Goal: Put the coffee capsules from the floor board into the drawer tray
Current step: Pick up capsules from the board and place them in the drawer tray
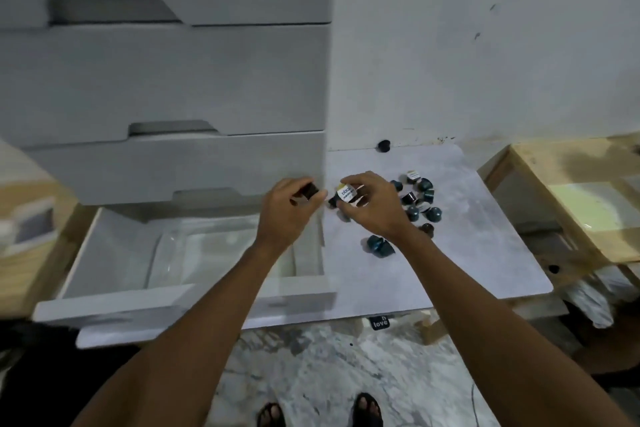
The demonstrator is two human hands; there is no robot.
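Several dark blue and black coffee capsules (420,199) lie clustered on the grey floor board (467,253); one teal capsule (380,245) lies nearer, and a lone one (383,146) sits by the wall. My left hand (289,210) holds a dark capsule (309,189) over the right end of the open bottom drawer (104,253). My right hand (372,206) grips a capsule with a white label lid (345,193) above the board's left edge. A clear tray (166,253) lies inside the drawer; the view is blurred.
A grey drawer unit (166,80) with three shut drawers rises above the open one. A wooden stool-like frame (571,204) stands to the right of the board. Cardboard boxes (27,218) sit at the left. My sandalled feet (318,412) stand on the marble floor.
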